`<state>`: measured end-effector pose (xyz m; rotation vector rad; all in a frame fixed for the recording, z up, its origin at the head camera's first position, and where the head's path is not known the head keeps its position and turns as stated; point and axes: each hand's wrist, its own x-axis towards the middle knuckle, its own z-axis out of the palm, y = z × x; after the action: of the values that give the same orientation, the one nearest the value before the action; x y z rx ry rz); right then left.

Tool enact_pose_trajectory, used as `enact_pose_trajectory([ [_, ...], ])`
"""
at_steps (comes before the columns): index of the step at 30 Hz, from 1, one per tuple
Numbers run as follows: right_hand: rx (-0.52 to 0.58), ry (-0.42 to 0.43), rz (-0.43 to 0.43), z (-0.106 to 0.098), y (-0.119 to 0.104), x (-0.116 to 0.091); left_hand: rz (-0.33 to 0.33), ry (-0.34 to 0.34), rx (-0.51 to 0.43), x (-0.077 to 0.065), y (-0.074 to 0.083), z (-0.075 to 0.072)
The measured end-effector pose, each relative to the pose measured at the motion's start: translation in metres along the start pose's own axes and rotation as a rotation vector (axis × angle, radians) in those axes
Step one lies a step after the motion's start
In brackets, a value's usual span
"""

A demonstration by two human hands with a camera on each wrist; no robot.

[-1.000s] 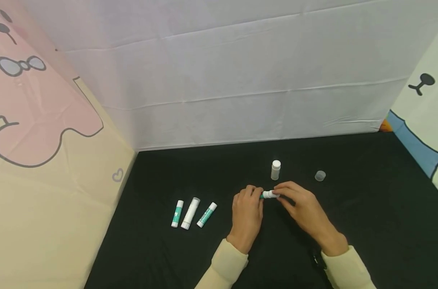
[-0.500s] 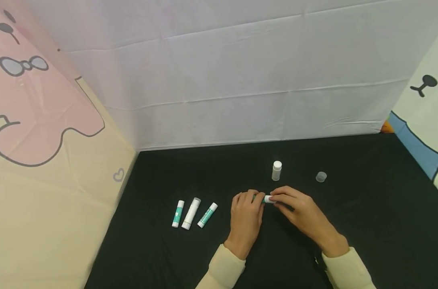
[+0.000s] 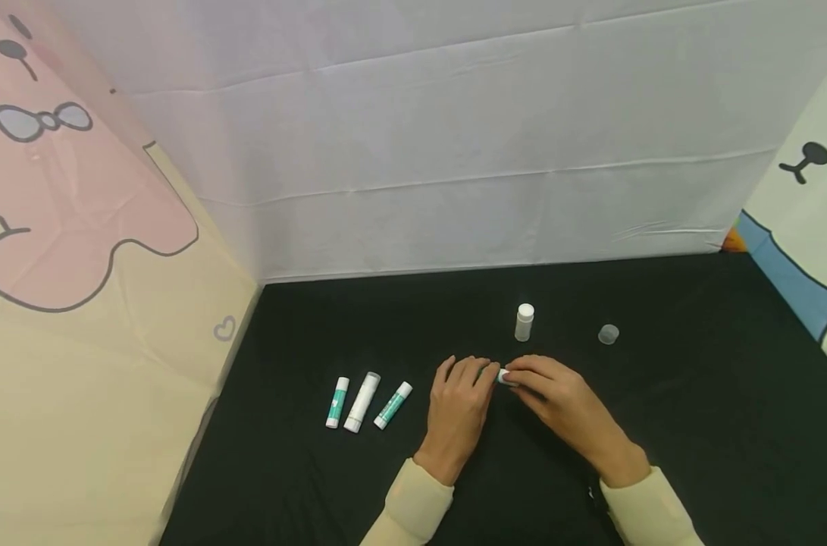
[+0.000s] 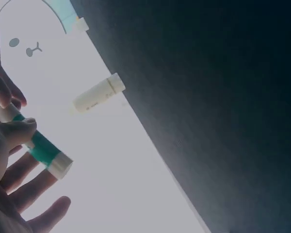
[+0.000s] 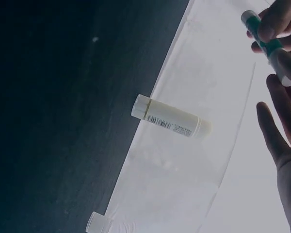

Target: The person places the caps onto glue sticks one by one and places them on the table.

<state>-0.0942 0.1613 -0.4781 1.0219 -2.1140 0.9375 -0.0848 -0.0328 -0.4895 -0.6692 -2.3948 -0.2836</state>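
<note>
My left hand [image 3: 457, 409] holds a small glue stick with a green label [image 4: 44, 149], thumb across its side, fingers beneath. One white end of it sticks out past the thumb in the left wrist view. At the other end, my right hand [image 3: 556, 394] pinches the white cap [image 4: 7, 112] between thumb and fingers. In the head view the hands nearly meet, and most of the stick is hidden by fingers. A white, uncapped glue stick [image 3: 524, 324] stands upright just beyond my hands. To its right a clear cap [image 3: 609, 334] lies on the table.
Left of my hands lie two green-labelled glue sticks, one at the far left [image 3: 337, 402] and one nearer [image 3: 393, 406], with a larger white glue stick [image 3: 362, 402] between them. The black tabletop [image 3: 304, 326] ends at a white curtain [image 3: 399, 152] behind.
My hands have drawn closer together along the glue stick, and less of its white end shows between them. The left hand has shifted slightly left. The things on the table stay put.
</note>
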Motion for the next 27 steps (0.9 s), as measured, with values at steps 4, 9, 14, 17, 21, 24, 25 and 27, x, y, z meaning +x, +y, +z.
enact_pose_trajectory([
  [4,-0.023,-0.004,-0.020,0.002,-0.002,-0.001,0.017,0.016,0.016,0.001,-0.001,-0.003],
  [9,-0.020,0.001,-0.035,0.002,-0.003,0.000,0.020,0.028,0.033,0.005,0.000,-0.010],
  [14,-0.007,-0.006,-0.044,0.003,-0.003,0.001,-0.002,0.017,0.018,0.006,0.001,-0.012],
  [17,-0.005,-0.006,-0.055,0.004,-0.003,0.002,-0.013,0.015,0.006,0.004,0.001,-0.012],
  [21,0.003,0.001,-0.061,0.007,-0.002,0.002,-0.026,0.012,0.002,0.002,0.001,-0.012],
  [24,0.022,-0.004,-0.050,0.008,-0.003,0.001,-0.028,0.014,0.006,0.002,0.001,-0.012],
  [25,0.029,-0.007,-0.045,0.008,-0.003,0.001,-0.027,0.016,0.008,0.001,0.002,-0.012],
  [27,0.046,-0.010,-0.040,0.008,-0.004,0.001,-0.022,0.024,0.018,0.001,0.003,-0.012],
])
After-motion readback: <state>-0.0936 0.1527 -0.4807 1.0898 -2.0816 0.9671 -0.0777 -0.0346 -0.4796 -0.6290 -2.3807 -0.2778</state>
